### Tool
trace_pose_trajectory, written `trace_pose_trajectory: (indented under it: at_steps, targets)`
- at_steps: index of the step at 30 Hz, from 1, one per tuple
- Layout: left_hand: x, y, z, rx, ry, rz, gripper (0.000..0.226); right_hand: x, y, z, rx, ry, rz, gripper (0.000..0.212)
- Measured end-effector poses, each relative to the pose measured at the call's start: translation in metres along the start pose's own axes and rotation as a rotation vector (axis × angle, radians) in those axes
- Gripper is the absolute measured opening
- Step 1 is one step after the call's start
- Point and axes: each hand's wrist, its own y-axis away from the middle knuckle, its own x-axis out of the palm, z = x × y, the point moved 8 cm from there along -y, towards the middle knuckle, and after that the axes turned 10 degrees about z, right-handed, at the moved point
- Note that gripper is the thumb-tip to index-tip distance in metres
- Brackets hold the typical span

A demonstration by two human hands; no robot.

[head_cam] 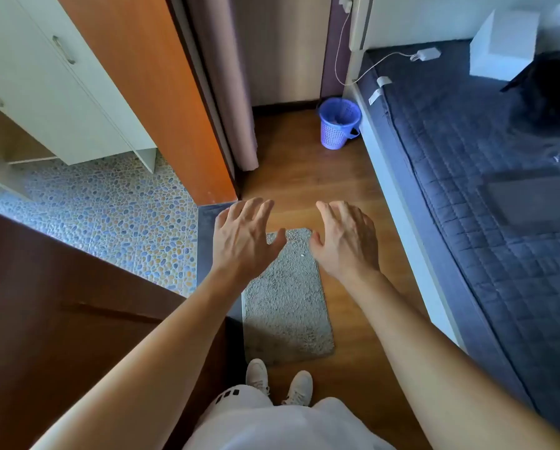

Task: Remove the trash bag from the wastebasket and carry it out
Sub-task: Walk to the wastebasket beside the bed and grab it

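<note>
Shoes (pixel 278 381) at the near edge of a grey mat (pixel 286 297). Above it, left hand (pixel 242 240) and right hand (pixel 346 241) held out, palms down, fingers spread wide, holding nothing. Wastebasket (pixel 338 126) stands well ahead on the wood floor (pixel 304 177), in the corner beside the bed (pixel 486 196); bag inside, lining the rim. Best approach, probably: walk close, crouch, gather the bag's rim evenly before lifting.
</note>
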Motion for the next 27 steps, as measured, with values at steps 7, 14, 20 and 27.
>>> trace_pose_trajectory:
  at_steps: [7,14,20,27]
  targets:
    - [-0.010,-0.016,0.000,0.000,-0.023,-0.047,0.057,-0.016,-0.021,-0.007,-0.018,-0.003,-0.051,0.052]
    - [-0.017,-0.050,0.009,0.013,0.003,-0.085,0.055,-0.018,-0.057,-0.005,-0.032,0.026,-0.060,0.051]
    - [-0.016,-0.114,0.031,0.028,0.020,-0.101,0.056,-0.016,-0.118,-0.004,-0.002,0.053,-0.050,0.050]
    - [-0.025,-0.212,0.073,0.049,0.048,-0.088,0.058,-0.020,-0.215,0.014,0.029,0.066,-0.037,0.052]
